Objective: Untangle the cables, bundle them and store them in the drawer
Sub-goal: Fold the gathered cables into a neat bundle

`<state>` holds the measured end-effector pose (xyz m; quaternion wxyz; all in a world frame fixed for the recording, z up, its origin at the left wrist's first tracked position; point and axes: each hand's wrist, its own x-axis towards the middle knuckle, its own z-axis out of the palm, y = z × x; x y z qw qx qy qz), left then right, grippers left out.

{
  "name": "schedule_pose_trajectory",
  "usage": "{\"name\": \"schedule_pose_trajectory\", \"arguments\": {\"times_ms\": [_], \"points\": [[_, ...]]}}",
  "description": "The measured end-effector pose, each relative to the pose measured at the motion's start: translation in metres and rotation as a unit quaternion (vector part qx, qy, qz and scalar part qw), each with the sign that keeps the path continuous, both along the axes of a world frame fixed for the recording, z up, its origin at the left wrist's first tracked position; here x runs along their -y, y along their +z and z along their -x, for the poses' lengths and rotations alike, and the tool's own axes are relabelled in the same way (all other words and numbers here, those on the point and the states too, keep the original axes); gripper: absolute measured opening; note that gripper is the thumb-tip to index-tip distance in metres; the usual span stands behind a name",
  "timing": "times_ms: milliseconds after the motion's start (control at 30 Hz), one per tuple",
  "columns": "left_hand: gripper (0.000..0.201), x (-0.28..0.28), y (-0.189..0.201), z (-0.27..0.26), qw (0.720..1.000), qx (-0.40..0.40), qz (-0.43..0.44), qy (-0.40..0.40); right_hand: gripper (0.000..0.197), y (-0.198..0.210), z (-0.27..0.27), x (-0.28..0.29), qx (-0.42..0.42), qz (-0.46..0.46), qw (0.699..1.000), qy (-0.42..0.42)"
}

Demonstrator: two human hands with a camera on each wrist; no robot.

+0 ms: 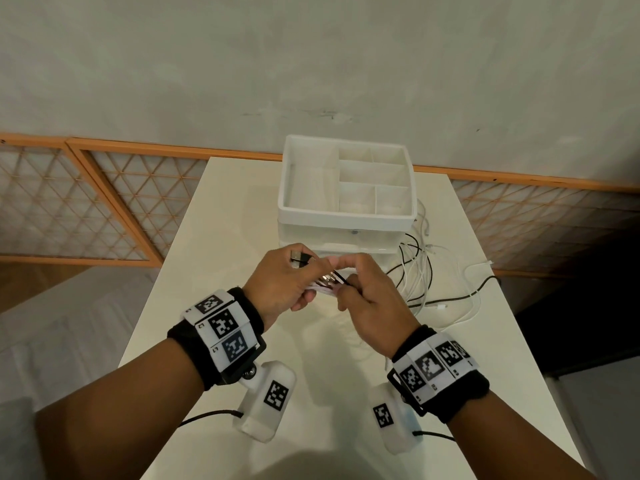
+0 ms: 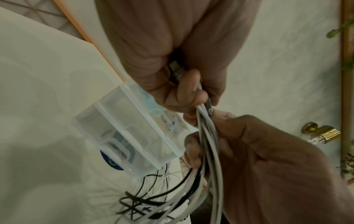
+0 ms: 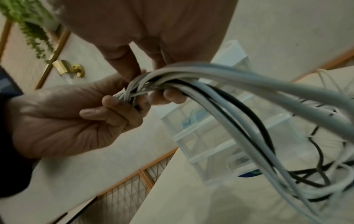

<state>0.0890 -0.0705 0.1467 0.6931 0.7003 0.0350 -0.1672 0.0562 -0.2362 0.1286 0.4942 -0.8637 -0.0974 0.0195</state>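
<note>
Over the middle of the table, both hands hold one bunch of white and black cables (image 1: pixel 325 284). My left hand (image 1: pixel 294 275) grips the bunch near its ends, and a black USB plug (image 1: pixel 301 258) sticks out above the thumb. My right hand (image 1: pixel 353 278) pinches the same cables (image 2: pixel 208 144) just to the right. From there the cables (image 3: pixel 220 94) trail down to a tangled heap (image 1: pixel 426 271) on the table. The clear plastic drawer unit (image 1: pixel 346 237) stands right behind the hands, its drawers looking pushed in.
A white divided organiser tray (image 1: pixel 287 206) sits on top of the drawer unit (image 2: pixel 124 133). The white table (image 1: pixel 214 271) is narrow, with its edges close on both sides. Behind it run an orange-framed lattice screen (image 1: pixel 104 202) and a pale wall.
</note>
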Motion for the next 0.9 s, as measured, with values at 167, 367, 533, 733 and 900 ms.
{"name": "schedule_pose_trajectory", "arguments": {"times_ms": [167, 367, 533, 733, 900], "points": [[0.028, 0.005, -0.004, -0.001, 1.000, -0.002, -0.001, 0.012, 0.001, 0.000, -0.002, 0.005, -0.004, -0.066, 0.997, -0.044], [0.037, 0.010, -0.003, 0.001, 1.000, 0.024, -0.017, -0.007, 0.003, -0.005, -0.004, 0.001, 0.004, -0.123, 0.991, -0.050], [0.068, 0.012, 0.004, 0.003, 1.000, 0.002, -0.028, 0.007, 0.008, -0.006, -0.003, -0.002, -0.026, -0.127, 0.991, -0.024], [0.048, 0.011, 0.002, -0.003, 0.998, -0.039, 0.005, 0.046, 0.016, -0.001, 0.000, -0.004, -0.004, -0.136, 0.991, -0.012], [0.030, 0.011, 0.001, -0.003, 0.997, -0.049, 0.051, 0.026, 0.015, -0.007, -0.003, -0.004, 0.003, -0.090, 0.995, -0.032]]}}
